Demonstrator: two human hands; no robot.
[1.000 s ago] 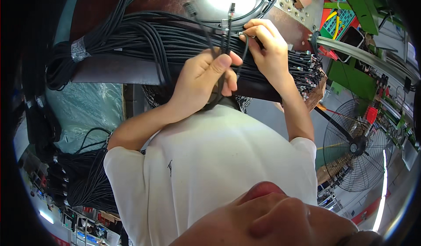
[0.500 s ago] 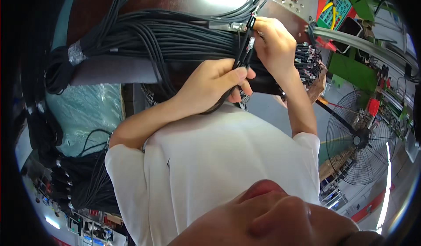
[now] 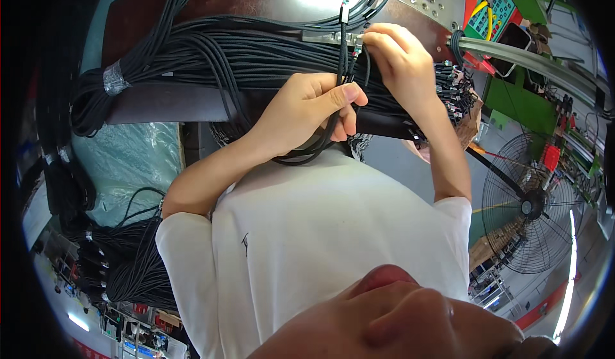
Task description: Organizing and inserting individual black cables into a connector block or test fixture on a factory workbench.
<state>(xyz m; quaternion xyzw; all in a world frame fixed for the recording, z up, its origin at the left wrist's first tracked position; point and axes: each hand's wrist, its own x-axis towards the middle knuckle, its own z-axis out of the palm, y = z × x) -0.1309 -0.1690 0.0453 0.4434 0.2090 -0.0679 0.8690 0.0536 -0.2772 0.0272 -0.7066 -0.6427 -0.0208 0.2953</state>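
Note:
My left hand point(image 3: 314, 110) is closed around a few black cables point(image 3: 342, 58), thumb pressed over them. One cable end stands up past the fingers, tipped with a small metal connector point(image 3: 345, 10). Another silvery connector point(image 3: 357, 49) sits lower, just beside my right fingertips. My right hand point(image 3: 405, 64) is pinched at the edge of a flat metal piece point(image 3: 330, 38); what lies between its fingertips is too small to make out. Below the left hand, the held cables curve in a loop point(image 3: 301, 157) against my shirt. A thick bundle of black cables point(image 3: 256, 58) lies across the dark red-brown board behind both hands.
Silver tape point(image 3: 115, 78) binds the bundle at the left. Many connector ends point(image 3: 455, 90) gather at the right. A curved metal bar point(image 3: 525, 58), a large floor fan point(image 3: 532, 204) and a tray with yellow-handled pliers point(image 3: 490, 23) are on the right. Green plastic sheeting point(image 3: 128, 167) lies at left.
My right hand has come off the upper cable end and moved slightly down. That end now stands upright farther left, its connector exposed. My left hand keeps its grip.

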